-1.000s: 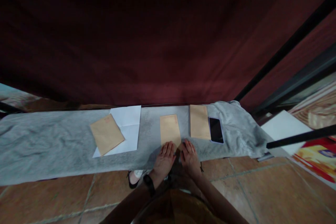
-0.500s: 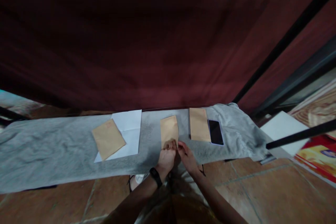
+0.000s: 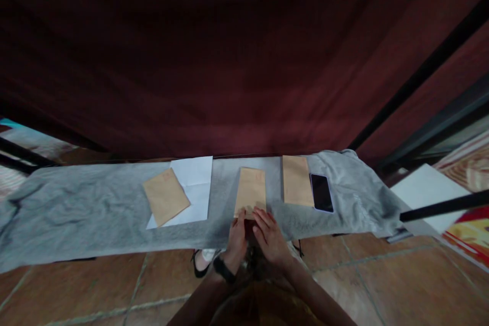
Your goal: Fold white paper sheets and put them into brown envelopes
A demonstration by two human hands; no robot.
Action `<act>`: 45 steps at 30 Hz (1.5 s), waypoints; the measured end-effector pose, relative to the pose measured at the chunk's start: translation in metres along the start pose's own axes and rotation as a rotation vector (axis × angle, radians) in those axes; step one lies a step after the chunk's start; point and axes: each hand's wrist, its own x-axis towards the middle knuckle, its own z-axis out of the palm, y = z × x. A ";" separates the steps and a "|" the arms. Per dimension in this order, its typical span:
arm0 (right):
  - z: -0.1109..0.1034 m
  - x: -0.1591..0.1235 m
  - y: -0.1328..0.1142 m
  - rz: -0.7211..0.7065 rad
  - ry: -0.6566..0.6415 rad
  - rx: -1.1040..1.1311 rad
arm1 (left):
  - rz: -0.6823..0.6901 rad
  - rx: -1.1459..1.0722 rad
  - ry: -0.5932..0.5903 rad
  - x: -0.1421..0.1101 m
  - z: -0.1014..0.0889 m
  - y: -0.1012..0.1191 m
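Note:
A brown paper envelope (image 3: 251,188) lies in front of me at the middle of the grey cloth, its long sides running away from me and a faint reddish print near its far right corner. At its near left corner my left hand (image 3: 237,238), with a dark band on the wrist, grips the edge between thumb and fingers. My right hand (image 3: 270,238) rests on the near right edge, fingers stretched out and a little apart. To the left, another brown envelope (image 3: 167,197) overlaps a creased white sheet of paper (image 3: 198,178). On the right lies a brown envelope stack (image 3: 297,181).
A phone (image 3: 322,192) with a pale purple edge lies beside the right-hand envelopes. The grey cloth (image 3: 95,209) covers a long narrow surface. Behind it hangs a dark red curtain (image 3: 244,86). Black bars (image 3: 420,71) cross on the right, near a white board (image 3: 428,191).
My right fingers have straightened out onto the near edge of the envelope, and the left hand has shifted to its near left corner. The envelope now lies flatter. The view has shifted slightly.

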 end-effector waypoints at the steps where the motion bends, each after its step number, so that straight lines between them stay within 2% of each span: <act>1: 0.005 -0.006 0.003 -0.029 -0.043 -0.054 | -0.034 -0.001 -0.024 0.000 -0.003 -0.008; 5: 0.015 -0.027 0.015 -0.055 -0.163 -0.234 | -0.158 0.211 -0.177 -0.006 -0.022 -0.022; 8: 0.016 -0.033 0.018 -0.037 -0.189 -0.307 | -0.123 0.436 -0.199 -0.011 -0.034 -0.020; 10: 0.017 -0.034 0.018 -0.043 -0.205 -0.330 | 0.081 0.674 -0.227 -0.010 -0.037 -0.017; 13: 0.022 -0.037 0.018 -0.043 -0.177 -0.372 | 0.588 1.124 -0.310 0.000 -0.032 -0.014; 15: 0.027 -0.039 0.019 -0.040 -0.133 -0.402 | 0.835 1.380 -0.336 0.011 -0.030 -0.016; 17: 0.029 -0.042 0.021 -0.032 -0.091 -0.433 | 0.960 1.585 -0.336 0.021 -0.034 -0.020; 19: 0.030 -0.045 0.024 -0.012 -0.060 -0.464 | 1.005 1.673 -0.290 0.029 -0.044 -0.027; 22: 0.031 -0.048 0.025 0.017 -0.016 -0.502 | 0.981 1.595 -0.132 0.037 -0.061 -0.035; 26: 0.037 -0.042 0.020 0.067 0.006 -0.508 | 0.877 1.311 -0.082 0.044 -0.064 -0.037; 29: 0.039 -0.031 0.016 0.152 -0.027 -0.460 | 0.732 1.081 -0.044 0.047 -0.053 -0.031; 34: 0.037 -0.018 0.011 0.261 -0.088 -0.390 | 0.382 0.629 0.013 0.050 -0.039 -0.014; 37: 0.032 -0.009 0.009 0.309 -0.057 -0.388 | 0.351 0.506 0.000 0.038 -0.026 -0.001; 40: 0.021 0.003 0.007 0.369 -0.013 -0.377 | 0.430 0.558 -0.105 0.012 -0.003 0.012; 42: 0.012 0.013 0.007 0.422 0.036 -0.218 | 0.493 0.580 -0.178 -0.004 0.012 0.017; 45: 0.007 0.023 0.010 0.596 0.168 0.357 | 0.480 0.556 -0.163 -0.012 0.022 0.012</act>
